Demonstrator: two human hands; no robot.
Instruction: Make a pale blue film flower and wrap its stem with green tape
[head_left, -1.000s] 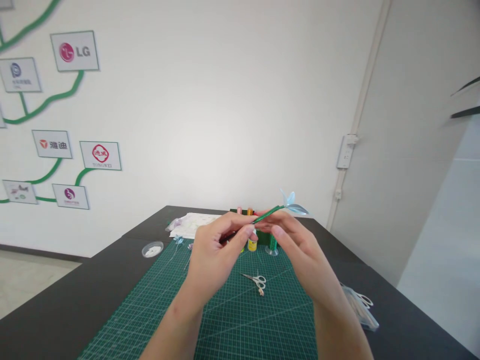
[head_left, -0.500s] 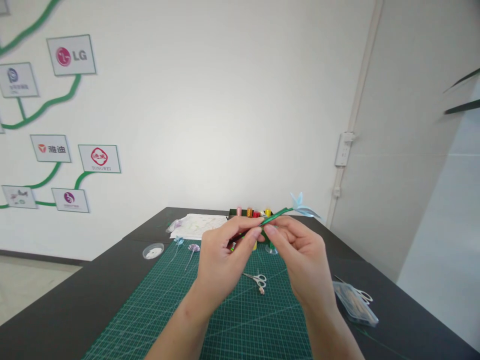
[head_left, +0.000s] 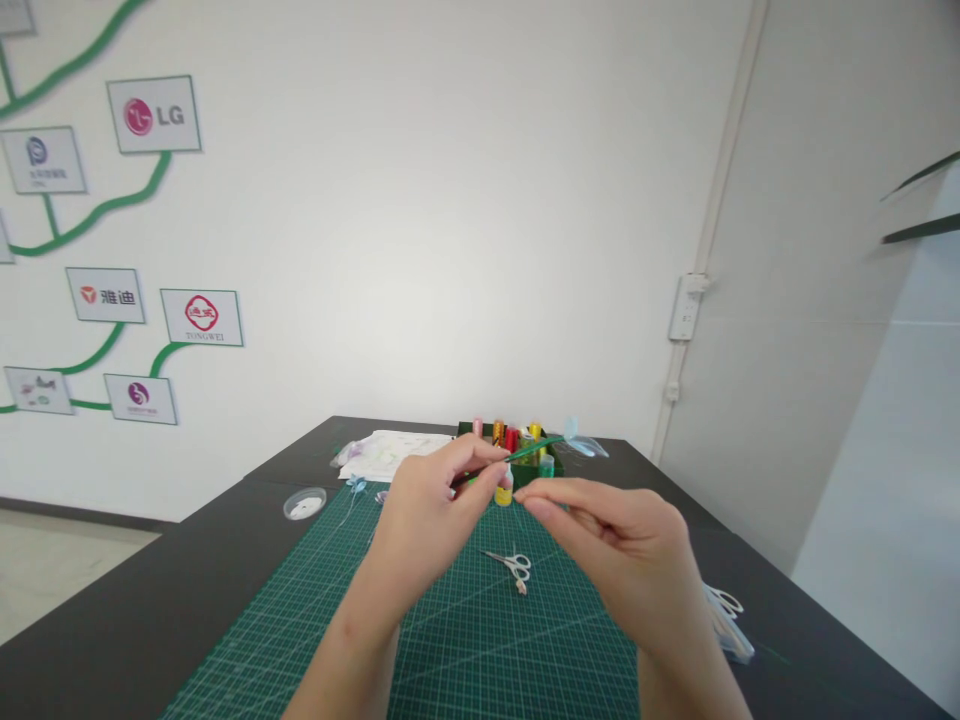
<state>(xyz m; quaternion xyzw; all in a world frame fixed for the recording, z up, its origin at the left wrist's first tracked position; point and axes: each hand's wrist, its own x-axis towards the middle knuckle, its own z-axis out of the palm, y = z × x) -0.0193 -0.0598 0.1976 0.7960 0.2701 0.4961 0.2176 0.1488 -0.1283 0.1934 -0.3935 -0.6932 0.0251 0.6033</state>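
In my left hand, thumb and fingers are closed on the stem of an artificial flower. The stem is wrapped in green and slants up to the right. Pale blue petals sit at its far end, slightly blurred. A dark end of the stem shows inside my left palm. My right hand is pinched, thumb against fingertips, below and apart from the stem. Whatever it pinches is too fine to make out. Beneath the hands, small white-handled scissors lie on the green cutting mat.
Behind the hands stands a dark box of coloured thread spools, with a small yellow-labelled bottle before it. Papers, a round clear dish and a blue flower lie left. A clear plastic box with scissors is at right.
My right hand has let go of the stem and moved down, towards me, still pinched. The flower has dropped slightly and shifted left in my left hand.
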